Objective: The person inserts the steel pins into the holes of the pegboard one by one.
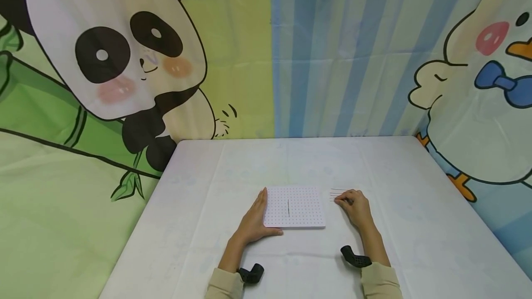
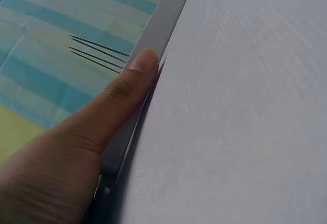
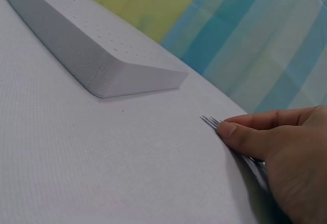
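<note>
A white board with rows of small holes lies flat on the table. Several thin dark metal pins stand upright in it, in a line; from the head view they merge into one dark streak. My left hand spans the board's near left corner, fingers straight along the left side and thumb stretched along the front edge. To the right of the board, more loose pins lie side by side on the table. Over their near ends, my right hand pinches a pin between thumb and fingertips, its far part hidden by the hand.
The white-covered table ends at a curtain with a panda and a duck printed on it. A black wrist camera sits on the left wrist, and another black camera on the right.
</note>
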{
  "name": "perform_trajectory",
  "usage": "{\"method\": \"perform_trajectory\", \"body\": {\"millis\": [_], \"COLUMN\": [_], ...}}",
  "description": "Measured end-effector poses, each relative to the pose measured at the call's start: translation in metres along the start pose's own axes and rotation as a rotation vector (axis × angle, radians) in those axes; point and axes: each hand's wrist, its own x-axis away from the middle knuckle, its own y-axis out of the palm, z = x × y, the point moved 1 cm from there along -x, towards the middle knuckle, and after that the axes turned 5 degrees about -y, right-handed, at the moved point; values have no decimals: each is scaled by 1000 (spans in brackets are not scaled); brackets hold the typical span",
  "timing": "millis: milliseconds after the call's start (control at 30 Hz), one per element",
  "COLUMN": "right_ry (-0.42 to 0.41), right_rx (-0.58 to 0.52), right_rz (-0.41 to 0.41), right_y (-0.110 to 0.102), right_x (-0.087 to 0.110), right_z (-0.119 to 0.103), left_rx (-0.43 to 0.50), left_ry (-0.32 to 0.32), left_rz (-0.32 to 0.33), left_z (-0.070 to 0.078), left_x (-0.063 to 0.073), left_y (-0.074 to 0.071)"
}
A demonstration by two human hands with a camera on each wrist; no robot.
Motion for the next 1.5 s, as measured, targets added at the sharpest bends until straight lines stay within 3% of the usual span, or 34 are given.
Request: {"method": "perform_trajectory", "body": {"millis": [433, 733, 900, 1000, 1133, 1500], "right_ry": [23, 34, 49, 17, -71, -171], "right_rx": [-60, -230, -421, -515, -548, -504], "right_rz": [-19, 75, 168, 233, 268, 174], "right_y": [2, 17, 35, 45, 57, 80], "right_x": [7, -2, -7, -9, -10, -12], "right_z": [-7, -46, -66, -77, -91, -108], "left_rx": [0, 0, 0, 3, 7, -8], "left_ry": [2, 3, 10, 14, 10, 16], "left_rz": [-14, -8, 14, 19, 7, 4], "left_z": [-2, -1, -1, -1, 0, -1], "left_x": [2, 2, 1, 0, 0, 0], "left_y": [2, 1, 0, 1, 1, -1]}}
